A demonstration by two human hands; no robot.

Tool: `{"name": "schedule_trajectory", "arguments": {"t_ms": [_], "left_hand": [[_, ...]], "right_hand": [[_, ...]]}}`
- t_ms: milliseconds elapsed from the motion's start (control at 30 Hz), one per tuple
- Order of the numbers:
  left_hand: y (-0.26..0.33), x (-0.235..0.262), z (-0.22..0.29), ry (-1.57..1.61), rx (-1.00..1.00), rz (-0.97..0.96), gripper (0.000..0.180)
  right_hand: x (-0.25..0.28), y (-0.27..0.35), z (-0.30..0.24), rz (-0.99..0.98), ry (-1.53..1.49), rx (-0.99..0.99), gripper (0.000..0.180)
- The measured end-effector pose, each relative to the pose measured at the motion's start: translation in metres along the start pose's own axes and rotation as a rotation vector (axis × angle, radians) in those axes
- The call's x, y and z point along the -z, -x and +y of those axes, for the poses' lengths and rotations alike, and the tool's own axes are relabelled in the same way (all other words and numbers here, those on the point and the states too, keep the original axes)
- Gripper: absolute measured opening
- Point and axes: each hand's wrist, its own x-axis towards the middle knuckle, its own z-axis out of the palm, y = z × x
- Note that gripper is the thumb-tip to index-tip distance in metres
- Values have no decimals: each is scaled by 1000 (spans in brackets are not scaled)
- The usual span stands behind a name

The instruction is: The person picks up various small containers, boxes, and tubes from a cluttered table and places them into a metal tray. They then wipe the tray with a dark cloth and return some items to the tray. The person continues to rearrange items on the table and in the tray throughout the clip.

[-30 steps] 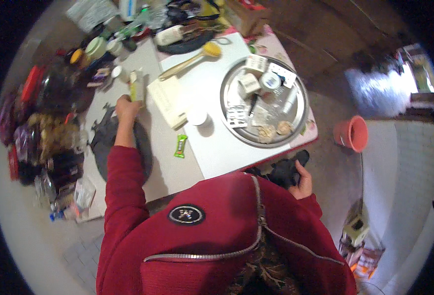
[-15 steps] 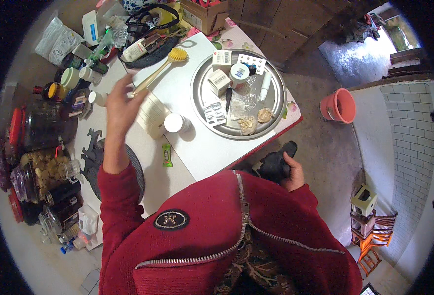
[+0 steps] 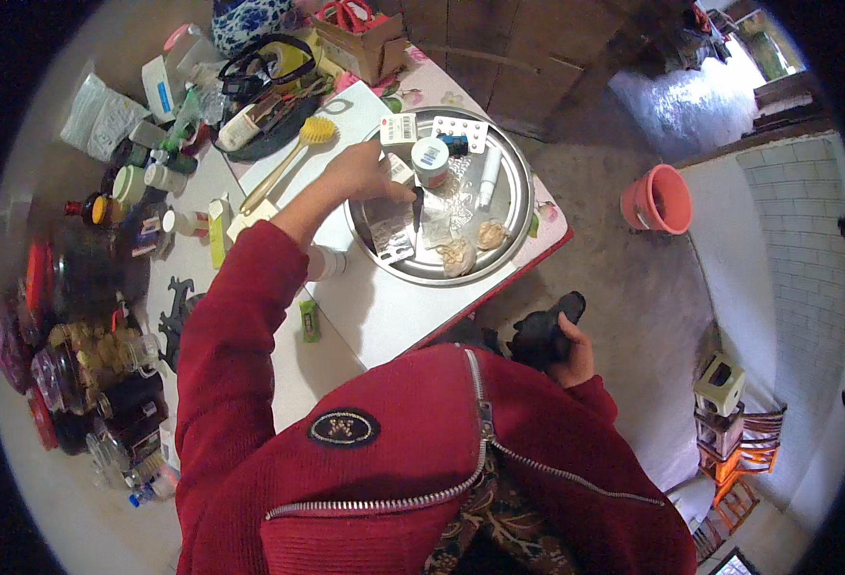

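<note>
My left hand [image 3: 363, 174] reaches over the round metal tray [image 3: 358, 222]. Its thumb and fingers are apart, on either side of a small white box [image 3: 399, 170]; I cannot see them close on it. Beside the thumb lies a slim black pen-like thing [image 3: 418, 209]. A white-lidded jar [image 3: 431, 161], blister packs [image 3: 461, 132], a white tube [image 3: 489, 177] and pale, dried-looking lumps [image 3: 458, 257] share the tray. Off the table's right edge, my right hand [image 3: 574, 355] is closed on a black object [image 3: 540, 333] of unclear kind.
A yellow-headed brush [image 3: 315, 131] lies left of the tray. White bottles [image 3: 185, 222], a yellow-green box [image 3: 219, 232] and a green packet [image 3: 309, 321] are on the table. Jars [image 3: 78, 249] crowd the left side. A pink bucket [image 3: 656, 199] stands on the floor at right.
My left hand has moved right, from beside the white bottle to over the tray. The yellow-green box it was near now shows. My right hand keeps its hold.
</note>
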Motion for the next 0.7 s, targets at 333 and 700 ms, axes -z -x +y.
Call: {"name": "schedule_trajectory", "arguments": {"t_ms": [333, 700], "left_hand": [[47, 32, -18, 625, 30, 71, 38], [135, 6, 57, 1176, -503, 107, 52]], "right_hand": [[-3, -3, -15, -34, 69, 55, 40], [-111, 35, -50, -297, 224, 366, 41]]}}
